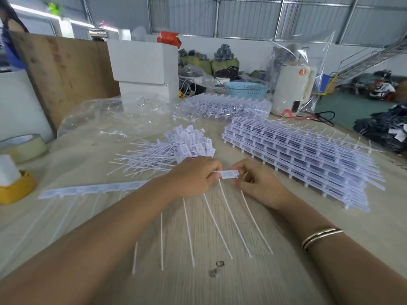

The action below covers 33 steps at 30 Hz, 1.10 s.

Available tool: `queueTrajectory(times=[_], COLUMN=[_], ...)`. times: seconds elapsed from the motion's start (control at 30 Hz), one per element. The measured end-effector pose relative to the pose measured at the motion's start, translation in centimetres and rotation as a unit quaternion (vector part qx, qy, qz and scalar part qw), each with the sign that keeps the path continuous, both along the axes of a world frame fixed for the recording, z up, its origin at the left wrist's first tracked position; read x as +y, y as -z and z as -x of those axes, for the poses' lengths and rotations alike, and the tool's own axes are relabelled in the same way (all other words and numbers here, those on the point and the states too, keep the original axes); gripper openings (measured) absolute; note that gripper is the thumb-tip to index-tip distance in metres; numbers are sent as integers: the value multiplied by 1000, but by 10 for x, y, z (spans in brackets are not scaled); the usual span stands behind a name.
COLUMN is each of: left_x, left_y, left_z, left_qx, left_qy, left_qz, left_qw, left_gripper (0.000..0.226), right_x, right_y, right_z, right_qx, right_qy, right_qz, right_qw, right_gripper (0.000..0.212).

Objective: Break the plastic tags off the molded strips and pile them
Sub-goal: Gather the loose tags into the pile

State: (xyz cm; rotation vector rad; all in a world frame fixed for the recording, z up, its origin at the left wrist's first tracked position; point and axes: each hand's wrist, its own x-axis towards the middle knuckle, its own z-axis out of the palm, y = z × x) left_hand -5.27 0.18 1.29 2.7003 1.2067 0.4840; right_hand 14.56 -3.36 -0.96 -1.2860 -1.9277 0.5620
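Nearest the viewer, two bare forearms reach forward over a pale wooden table [275, 280], the right wrist wearing thin metal bangles [322, 237]. Long white tails of the molded strip [92, 188] fan toward the viewer from under the hands; the strip itself runs off to the left, partly blurred.

At the centre, the left hand [193, 179] curls its fingers around the strip's end, while the right hand [253, 183] pinches the far end of a single tag [229, 174] between thumb and fingers. The tag sits between the two hands, apparently at its joint with the strip; whether it has already snapped free cannot be told.

The tags look light, thin and fairly stiff at the flat label head, with slender flexible tails. A firm pinch on the head, close to the joint, likely gives the cleanest break; pulling by the tail would probably just bend it.

Just beyond the hands lies the pile of loose tags [176, 148], heads to the right, tails to the left. To the right, a tall stack of unbroken strips [308, 155] waits. At the left edge sit a yellow tape roll [15, 190] and a clear tape roll [24, 146]. Farther back are crumpled clear plastic [110, 115], a white box [143, 62] and a blue basket [244, 89].
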Motion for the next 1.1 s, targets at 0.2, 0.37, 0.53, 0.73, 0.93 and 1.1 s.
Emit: queueTrajectory(times=[0.2, 0.37, 0.53, 0.73, 0.93, 1.1], left_x=[-4, -9, -15, -16, -19, -27], left_y=[5, 6, 18, 23, 24, 21], left_z=[-7, -11, -8, -2, 0, 0], left_qx=[-4, -20, -14, -66, -87, -121], left_qy=[-52, -88, -105, -58, -45, -6], left_qz=[-6, -48, -64, -21, 6, 11], left_qw=[999, 995, 992, 996, 995, 993], left_gripper=[20, 22, 25, 18, 18, 10], right_x=[4, 5, 8, 5, 4, 2], right_y=[2, 10, 15, 13, 8, 1], right_z=[-7, -4, -4, -3, 2, 1], right_qx=[78, -12, -91, -120, -80, 1], right_qy=[-15, -41, -9, 11, -29, -36], right_qz=[52, 6, -31, -53, 9, 57], right_qw=[995, 999, 995, 991, 996, 998], right_gripper=[43, 36, 19, 5, 14, 34])
